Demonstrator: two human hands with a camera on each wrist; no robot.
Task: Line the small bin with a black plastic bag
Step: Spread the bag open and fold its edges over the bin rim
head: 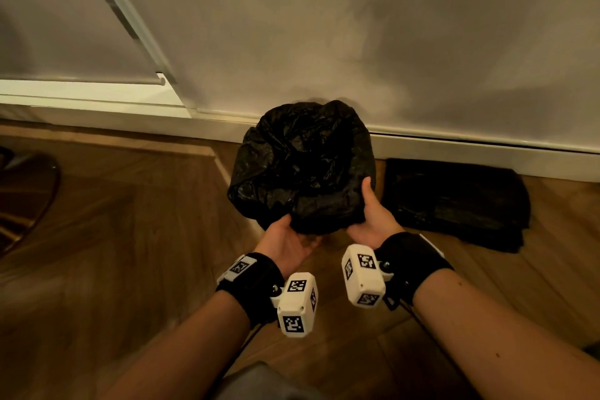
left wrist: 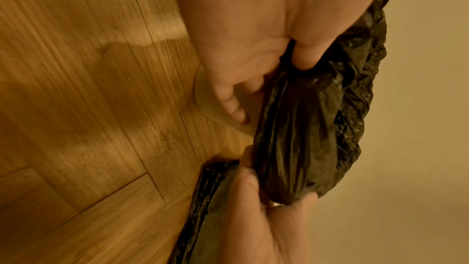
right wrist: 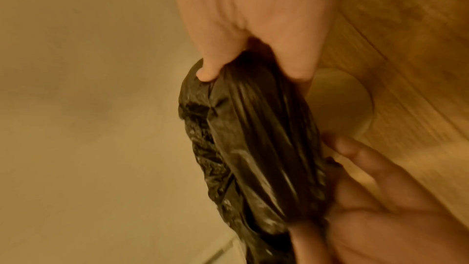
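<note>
A crumpled black plastic bag (head: 302, 166) is draped over the small bin, which stands on the wooden floor against the wall. The bag hides the bin in the head view. The wrist views show only a pale curved part of the bin (left wrist: 201, 89) (right wrist: 340, 97) below the bag's hem. My left hand (head: 289, 235) grips the bag's near edge, thumb on top and fingers under the plastic (left wrist: 299, 127). My right hand (head: 368, 209) grips the same edge a little to the right, thumb pressed on the bag (right wrist: 253, 138).
A flat stack of folded black bags (head: 454, 201) lies on the floor right of the bin, against the white skirting board (head: 470, 153). A dark rounded object (head: 29, 198) sits at the left edge. Wooden floor (head: 130, 253) stretches in front.
</note>
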